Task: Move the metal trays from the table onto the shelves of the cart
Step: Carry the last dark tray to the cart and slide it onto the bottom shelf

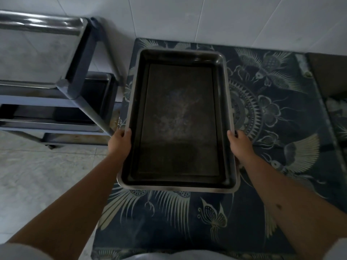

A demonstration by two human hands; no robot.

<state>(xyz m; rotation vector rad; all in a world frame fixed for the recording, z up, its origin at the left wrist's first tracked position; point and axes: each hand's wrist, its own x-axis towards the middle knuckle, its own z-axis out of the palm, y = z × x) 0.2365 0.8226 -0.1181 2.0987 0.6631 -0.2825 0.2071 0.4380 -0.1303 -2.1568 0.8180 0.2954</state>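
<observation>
A large rectangular metal tray (180, 117) lies lengthwise over the table (281, 113), which is covered with a dark blue cloth printed with birds and flowers. My left hand (120, 141) grips the tray's left long rim and my right hand (239, 143) grips its right long rim, both near the tray's middle. The tray is empty and dark inside. To the left stands the metal cart (78, 72). Another tray (39, 51) rests on its top shelf, and a darker tray (90, 102) sits on the shelf below.
A white tiled wall (206, 19) runs behind the table and cart. Pale marbled floor tiles (47, 175) lie at lower left, below the cart. A second surface with a brown top (328, 72) adjoins the table on the right.
</observation>
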